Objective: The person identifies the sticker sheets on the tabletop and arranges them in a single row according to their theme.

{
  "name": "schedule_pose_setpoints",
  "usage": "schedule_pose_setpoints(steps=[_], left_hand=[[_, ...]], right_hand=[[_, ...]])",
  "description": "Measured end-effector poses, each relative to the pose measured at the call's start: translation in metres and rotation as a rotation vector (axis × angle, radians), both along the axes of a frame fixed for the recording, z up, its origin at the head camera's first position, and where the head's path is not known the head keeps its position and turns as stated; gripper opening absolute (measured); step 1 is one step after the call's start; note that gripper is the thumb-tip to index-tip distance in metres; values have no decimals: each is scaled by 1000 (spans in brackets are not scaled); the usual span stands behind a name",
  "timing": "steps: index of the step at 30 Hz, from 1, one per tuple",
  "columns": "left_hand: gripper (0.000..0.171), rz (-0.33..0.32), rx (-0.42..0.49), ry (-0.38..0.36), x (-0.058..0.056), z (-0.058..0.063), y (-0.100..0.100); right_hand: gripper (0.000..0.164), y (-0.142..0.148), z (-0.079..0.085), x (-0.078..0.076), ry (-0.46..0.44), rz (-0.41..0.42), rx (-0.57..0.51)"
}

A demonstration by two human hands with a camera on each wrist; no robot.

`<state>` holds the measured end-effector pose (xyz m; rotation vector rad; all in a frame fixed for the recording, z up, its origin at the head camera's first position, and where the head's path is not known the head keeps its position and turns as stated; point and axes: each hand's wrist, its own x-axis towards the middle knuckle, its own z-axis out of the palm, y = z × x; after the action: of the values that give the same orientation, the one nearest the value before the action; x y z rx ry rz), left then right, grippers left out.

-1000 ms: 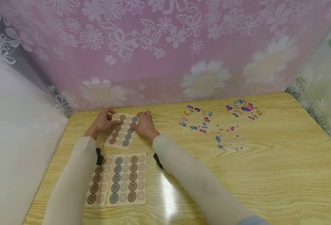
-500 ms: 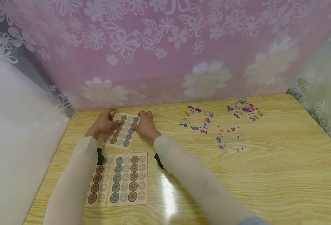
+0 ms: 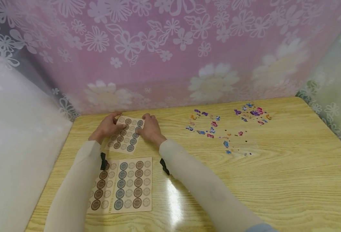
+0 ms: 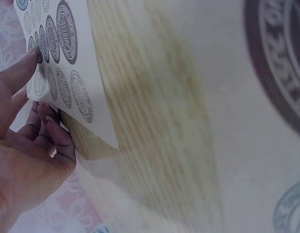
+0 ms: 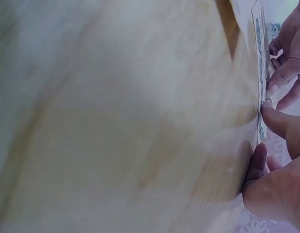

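A pale sheet of round stickers [image 3: 126, 140], printed with brown, blue and grey circles, lies slightly turned near the table's back left. My left hand [image 3: 107, 125] holds its left edge; in the left wrist view the thumb [image 4: 24, 72] presses the printed face while the curled fingers [image 4: 60, 141] sit under the edge. At the sheet's right edge is my right hand [image 3: 151, 129], thumb on the face and fingers curled past the upper corner. In the right wrist view the sheet is seen almost edge-on, with both thumbs close together on it.
Nearer the front lie two more sticker sheets, the right one [image 3: 134, 188] whole in view and the left one [image 3: 104, 184] partly under the left sleeve. Small colourful stickers [image 3: 212, 124] spread over the wooden table [image 3: 274, 180], with another cluster [image 3: 254, 112] farther right. A pink flowered curtain [image 3: 158, 71] hangs behind.
Both hands keep their places on the sticker sheet. Only a slight shift of the whole head view shows.
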<state>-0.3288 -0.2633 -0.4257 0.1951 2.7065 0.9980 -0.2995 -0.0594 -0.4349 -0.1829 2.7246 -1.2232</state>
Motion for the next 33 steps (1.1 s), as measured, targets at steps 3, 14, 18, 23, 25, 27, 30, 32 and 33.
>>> schedule_pose_setpoints(steps=[3, 14, 18, 23, 25, 27, 30, 32, 33], left_hand=[[64, -2, -19, 8, 0, 1, 1], [54, 59, -199, 174, 4, 7, 6], [36, 84, -170, 275, 6, 11, 7], [24, 75, -58, 385, 9, 24, 12], [23, 64, -33, 412, 11, 30, 14], [23, 55, -17, 441, 13, 37, 15], [23, 41, 1, 497, 19, 45, 15], [23, 35, 20, 533, 23, 52, 16], [23, 35, 30, 546, 25, 55, 18]], right_hand=[[60, 0, -1, -1, 11, 9, 11], [45, 1, -1, -1, 40, -4, -33], [35, 5, 0, 0, 40, -29, -144], [30, 14, 2, 0, 61, -62, -274], [29, 17, 4, -1, 67, -67, -346], [29, 20, 8, -1, 65, -64, -434], [30, 26, 17, 1, 51, -36, -552], [29, 31, 25, 3, 52, -11, -566], [29, 34, 29, 4, 61, 2, -559]])
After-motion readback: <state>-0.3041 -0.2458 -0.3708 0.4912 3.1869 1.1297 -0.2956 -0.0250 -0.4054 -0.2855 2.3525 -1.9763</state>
